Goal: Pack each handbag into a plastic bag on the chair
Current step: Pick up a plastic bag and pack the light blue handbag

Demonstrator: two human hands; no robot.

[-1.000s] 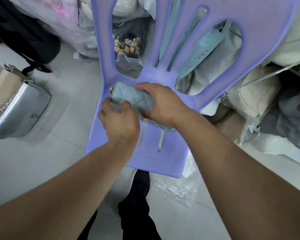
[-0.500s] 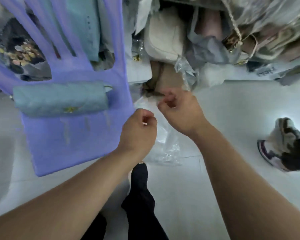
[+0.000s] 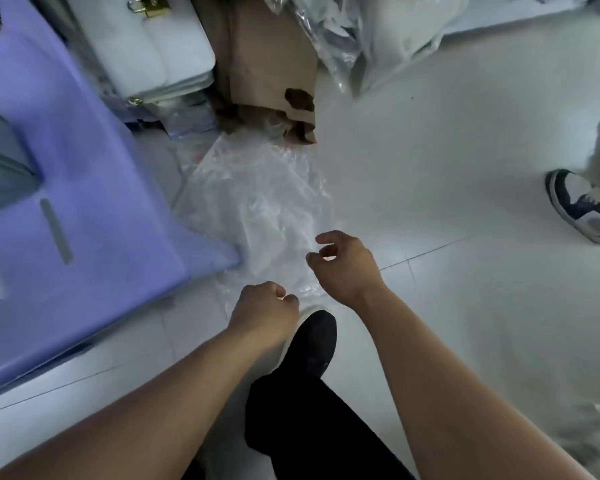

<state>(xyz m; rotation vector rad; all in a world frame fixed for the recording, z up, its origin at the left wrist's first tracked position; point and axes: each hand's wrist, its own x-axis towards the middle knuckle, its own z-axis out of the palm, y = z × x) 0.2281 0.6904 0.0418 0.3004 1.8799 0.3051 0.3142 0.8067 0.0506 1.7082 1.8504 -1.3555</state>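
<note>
The purple plastic chair [image 3: 84, 220] fills the left side. A sliver of the light blue handbag [image 3: 0, 168] lies on its seat at the frame's left edge. A pile of clear plastic bags [image 3: 257, 202] lies on the floor just right of the chair. My left hand [image 3: 264, 310] is closed in a fist at the near edge of the plastic; whether it pinches any of it I cannot tell. My right hand [image 3: 343, 265] hovers over the plastic's right edge with fingers curled apart and nothing in them.
A white handbag [image 3: 146, 53] with a gold clasp leans behind the chair. Beside it is a brown paper bag [image 3: 267, 64], with plastic-wrapped goods [image 3: 378, 36] further right. Another person's sneaker [image 3: 582, 209] is on the right. My black shoe [image 3: 312, 341] stands below my hands.
Both hands left the blue handbag on the chair seat and moved right and down to the plastic bags on the floor. The view swung right with them.
</note>
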